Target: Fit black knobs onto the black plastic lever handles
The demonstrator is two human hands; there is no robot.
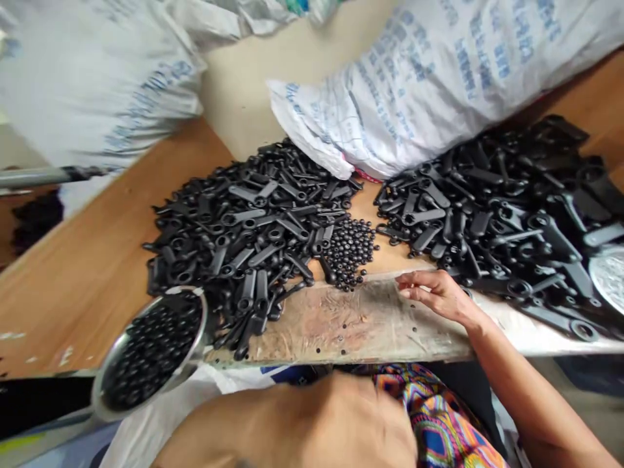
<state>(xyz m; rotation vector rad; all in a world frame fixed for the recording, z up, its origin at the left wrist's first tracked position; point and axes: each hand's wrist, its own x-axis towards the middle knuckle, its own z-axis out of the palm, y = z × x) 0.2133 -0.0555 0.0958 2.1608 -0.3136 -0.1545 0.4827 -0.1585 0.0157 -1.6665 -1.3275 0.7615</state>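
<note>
My right hand [433, 294] hovers over the worn front strip of the table [312, 322], fingers stretched out with a small gap between them and nothing visible in it. Just left of its fingertips lies a small heap of round black beads or balls [348, 250]. My left hand [351, 422] is low and close to the camera, in front of the table edge; motion smears its fingers. A large pile of black plastic lever-like parts with ring ends [244, 221] lies left of the beads. Another pile of such black parts [487, 201] spreads to the right.
A metal bowl [197, 344] full of small black balls stands tilted at the left front edge. White printed sacks [404, 91] lean at the back right, and another white sack [97, 84] at the back left. A pale round container [609, 279] sits at the right edge.
</note>
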